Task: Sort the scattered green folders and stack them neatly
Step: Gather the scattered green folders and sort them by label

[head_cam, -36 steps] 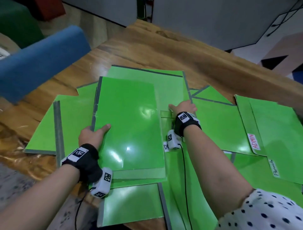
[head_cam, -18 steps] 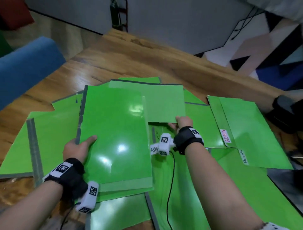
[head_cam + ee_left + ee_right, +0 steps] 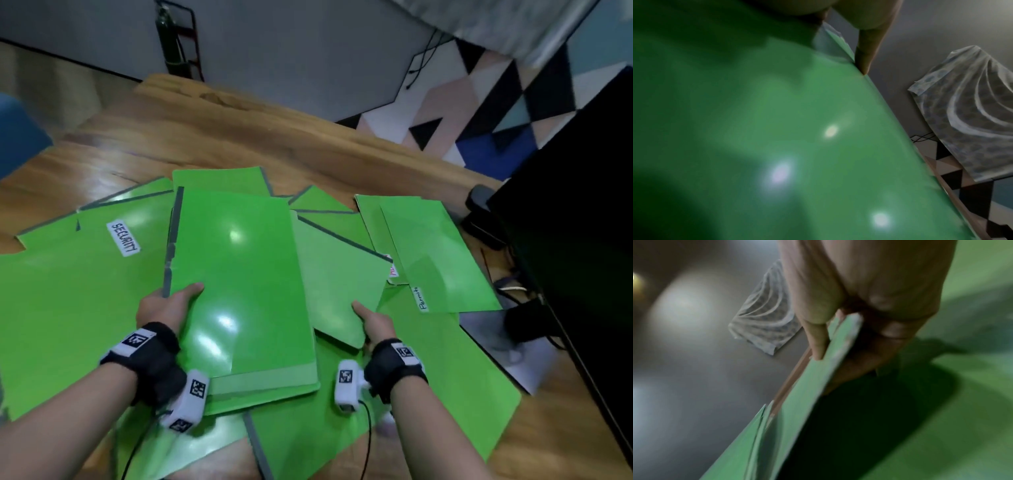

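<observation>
Gripping a glossy folder [image 3: 239,274] at its left edge, the left hand [image 3: 164,306] has its thumb laid on top of the cover and the fingers hidden beneath. That folder lies on top of the heap, long axis running away from the person, grey spine on the left; more folders sit squared under it. The right hand [image 3: 375,325] pinches the near corner of a paler folder [image 3: 337,281], thumb above and fingers curled below, so that the corner is lifted off the sheets under it. This one is skewed, its grey spine along the far edge slanting down to the right. Other folders [image 3: 442,260] lie scattered across the wooden tabletop [image 3: 212,137], one labelled SECURITY [image 3: 124,238] at left, one labelled Permits [image 3: 420,298] at right.
</observation>
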